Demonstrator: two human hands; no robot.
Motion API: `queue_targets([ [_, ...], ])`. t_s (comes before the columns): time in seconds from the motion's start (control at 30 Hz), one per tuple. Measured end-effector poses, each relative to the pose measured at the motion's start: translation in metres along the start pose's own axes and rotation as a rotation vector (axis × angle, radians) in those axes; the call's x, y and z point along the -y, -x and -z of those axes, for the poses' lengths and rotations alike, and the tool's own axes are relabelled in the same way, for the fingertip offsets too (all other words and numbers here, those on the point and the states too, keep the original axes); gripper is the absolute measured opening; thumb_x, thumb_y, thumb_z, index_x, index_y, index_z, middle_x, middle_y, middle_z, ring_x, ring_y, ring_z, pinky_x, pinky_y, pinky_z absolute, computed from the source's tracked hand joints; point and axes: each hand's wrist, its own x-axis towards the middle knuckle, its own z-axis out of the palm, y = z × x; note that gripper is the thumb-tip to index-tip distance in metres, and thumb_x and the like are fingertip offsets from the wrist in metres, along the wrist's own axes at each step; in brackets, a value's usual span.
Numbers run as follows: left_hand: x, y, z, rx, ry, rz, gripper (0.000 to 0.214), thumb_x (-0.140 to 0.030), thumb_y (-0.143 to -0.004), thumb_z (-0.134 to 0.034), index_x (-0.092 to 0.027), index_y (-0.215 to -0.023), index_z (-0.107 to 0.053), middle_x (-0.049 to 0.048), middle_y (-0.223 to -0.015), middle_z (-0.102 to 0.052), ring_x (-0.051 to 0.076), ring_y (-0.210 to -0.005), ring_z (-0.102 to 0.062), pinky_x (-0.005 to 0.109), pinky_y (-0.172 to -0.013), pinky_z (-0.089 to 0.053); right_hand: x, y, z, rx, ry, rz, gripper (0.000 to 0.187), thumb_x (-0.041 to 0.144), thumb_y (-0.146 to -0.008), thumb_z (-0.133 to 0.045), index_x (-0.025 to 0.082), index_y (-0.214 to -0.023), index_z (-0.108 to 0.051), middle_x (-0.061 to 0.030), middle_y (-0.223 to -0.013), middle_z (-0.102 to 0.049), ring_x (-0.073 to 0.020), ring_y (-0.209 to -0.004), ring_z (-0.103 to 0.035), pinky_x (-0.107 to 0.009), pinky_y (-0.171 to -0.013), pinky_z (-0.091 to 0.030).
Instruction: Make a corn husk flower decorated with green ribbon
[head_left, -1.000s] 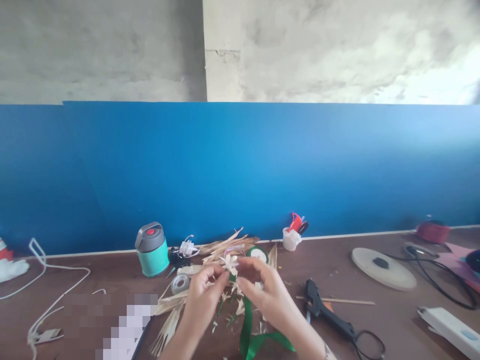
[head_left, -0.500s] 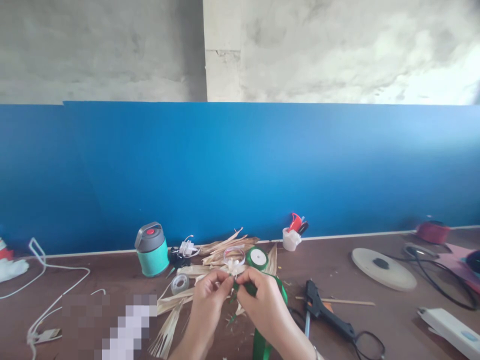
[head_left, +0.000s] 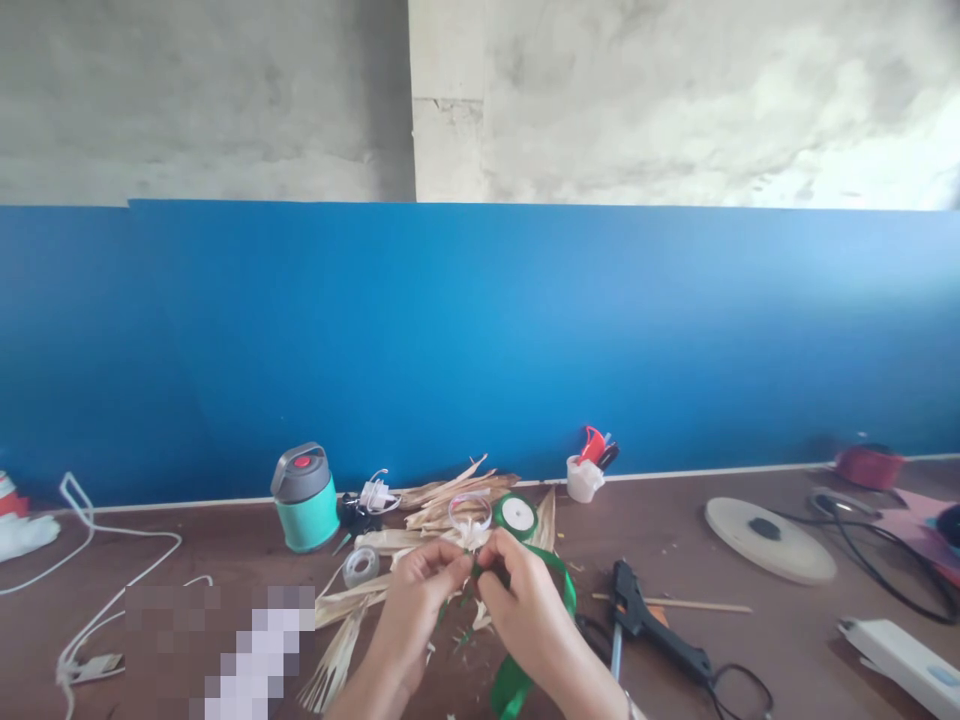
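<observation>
Between my hands, just above the fingertips, shows a small pale flower-like piece [head_left: 472,534], apparently of corn husk, with a bit of green beneath it. My left hand [head_left: 421,592] is closed in a pinch at its base. Right beside it, my right hand [head_left: 525,596] pinches at the same spot, its fingers partly hiding the green. Green ribbon [head_left: 510,686] loops behind and below my right wrist. The green ribbon spool [head_left: 519,514] with a white centre lies just beyond my hands. Dried corn husks [head_left: 450,500] are spread around and behind them.
On the brown table [head_left: 652,690] a black glue gun [head_left: 660,625] lies at right near a thin stick [head_left: 697,604]. A tape roll [head_left: 361,567], a turquoise flask [head_left: 306,505], a white cup of tools [head_left: 583,480] and a round pale disc [head_left: 769,540] stand about. Cables lie left.
My hands have stayed together at the flower's base, with the fingers shifting slightly. The left fingers have turned a little, and the green ribbon under my right wrist has swung left.
</observation>
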Motion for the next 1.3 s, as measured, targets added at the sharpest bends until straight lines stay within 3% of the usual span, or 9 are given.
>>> queue_targets([
  [0.23, 0.003, -0.002, 0.002, 0.039, 0.15, 0.042, 0.026, -0.033, -0.059, -0.077, -0.015, -0.052, -0.06, -0.0026, -0.052, -0.053, 0.01, -0.053, -0.043, 0.022, -0.054, -0.033, 0.008, -0.001, 0.001, 0.046, -0.164, -0.058, 0.002, 0.018, -0.068, -0.05, 0.018, -0.066, -0.052, 0.0042, -0.057, -0.05, -0.0112, -0.054, -0.045, -0.02, -0.05, -0.034],
  [0.5, -0.002, -0.005, 0.008, 0.146, 0.134, 0.095, 0.027, -0.033, -0.055, -0.08, -0.015, -0.05, -0.059, -0.0022, -0.053, -0.054, 0.011, -0.055, -0.044, 0.022, -0.055, -0.033, 0.004, -0.001, 0.006, 0.009, -0.039, -0.095, 0.006, 0.021, -0.066, -0.058, 0.016, -0.063, -0.059, 0.0041, -0.052, -0.05, -0.0106, -0.051, -0.041, -0.019, -0.047, -0.031],
  [0.67, -0.001, -0.006, 0.01, 0.137, 0.111, 0.057, 0.028, -0.033, -0.058, -0.079, -0.015, -0.051, -0.058, -0.0028, -0.052, -0.054, 0.011, -0.053, -0.046, 0.022, -0.053, -0.032, 0.006, 0.0, 0.004, 0.038, -0.07, -0.065, 0.009, 0.021, -0.068, -0.055, 0.016, -0.067, -0.062, 0.0008, -0.06, -0.059, -0.0129, -0.058, -0.049, -0.021, -0.053, -0.036],
  [0.83, -0.002, -0.004, 0.006, 0.116, 0.121, 0.074, 0.031, -0.035, -0.058, -0.079, -0.016, -0.053, -0.055, -0.0041, -0.048, -0.052, 0.009, -0.044, -0.044, 0.02, -0.045, -0.029, 0.007, 0.002, 0.001, 0.055, -0.046, -0.053, 0.017, 0.024, -0.071, -0.052, 0.016, -0.057, -0.058, 0.003, -0.051, -0.047, -0.0108, -0.051, -0.039, -0.021, -0.048, -0.03],
  [1.03, -0.001, -0.003, 0.003, 0.048, 0.136, 0.033, 0.024, -0.028, -0.059, -0.077, -0.016, -0.053, -0.056, -0.0037, -0.051, -0.053, 0.009, -0.047, -0.043, 0.02, -0.047, -0.03, 0.01, 0.0, -0.001, 0.023, -0.061, -0.054, 0.018, 0.026, -0.068, -0.053, 0.015, -0.054, -0.056, 0.0028, -0.051, -0.045, -0.0109, -0.052, -0.038, -0.022, -0.049, -0.029],
  [1.3, -0.003, -0.001, 0.002, 0.089, 0.235, 0.075, 0.024, -0.026, -0.054, -0.079, -0.015, -0.051, -0.058, -0.0029, -0.053, -0.054, 0.011, -0.056, -0.045, 0.022, -0.056, -0.035, 0.011, -0.001, 0.002, 0.089, -0.299, -0.172, 0.014, 0.023, -0.065, -0.052, 0.015, -0.053, -0.053, 0.0051, -0.046, -0.041, -0.0076, -0.045, -0.033, -0.02, -0.043, -0.024],
])
